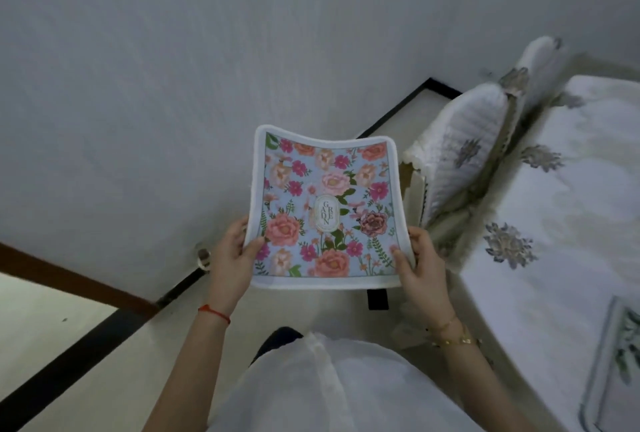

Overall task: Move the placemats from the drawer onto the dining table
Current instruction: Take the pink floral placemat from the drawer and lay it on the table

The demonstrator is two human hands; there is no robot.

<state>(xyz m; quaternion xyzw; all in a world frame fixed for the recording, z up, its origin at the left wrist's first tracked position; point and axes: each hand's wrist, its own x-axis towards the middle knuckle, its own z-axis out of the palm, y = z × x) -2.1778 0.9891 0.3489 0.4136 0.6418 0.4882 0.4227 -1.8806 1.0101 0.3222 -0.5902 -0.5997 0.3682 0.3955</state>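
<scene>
A floral placemat (329, 203) with a pale blue ground, pink and orange flowers and a white border is held up in front of me, sagging a little in the middle. My left hand (232, 255) grips its lower left edge with the thumb on top. My right hand (420, 258) grips its lower right edge the same way. To the right stands the dining table (571, 258), covered with a white cloth printed with grey-blue flowers. Another placemat (620, 362), pale with a grey-green design, lies on the table at the lower right. No drawer is in view.
A cushioned chair (467, 154) with a white ribbed cover is pushed against the table's left side. A plain grey-white wall (173, 67) fills the left and top. The floor (86, 362) is pale with black strips and a brown band.
</scene>
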